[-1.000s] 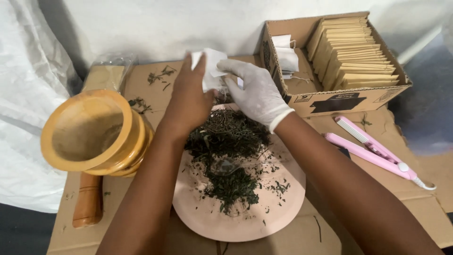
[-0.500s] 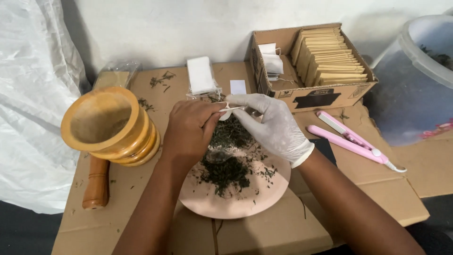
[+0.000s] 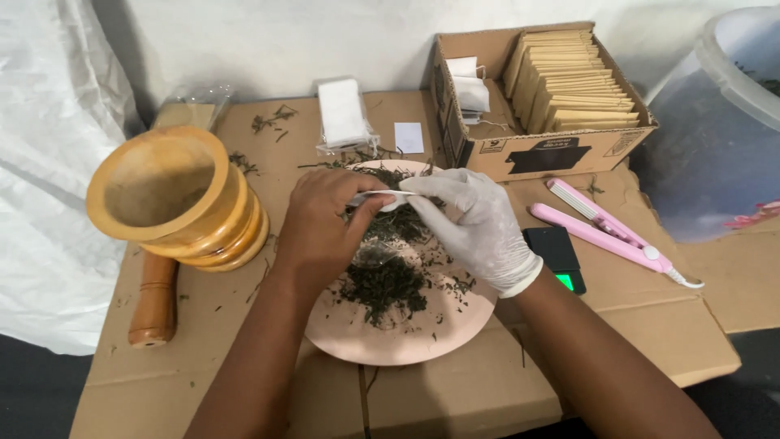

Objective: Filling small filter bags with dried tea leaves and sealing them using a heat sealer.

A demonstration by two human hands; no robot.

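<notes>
At frame centre, over the pink plate (image 3: 455,341) of dried herb (image 3: 382,284), my bare left hand (image 3: 321,228) and gloved right hand (image 3: 471,219) both pinch a small white bag (image 3: 375,196). It looks flimsy and light; I judge its edges the safest grip.

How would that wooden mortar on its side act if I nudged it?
The wooden mortar lies tilted on its round ribbed side, so it would probably roll. It looks thick-walled, likely heavy for its size and stiff. The pestle beside it might stop it.
</notes>
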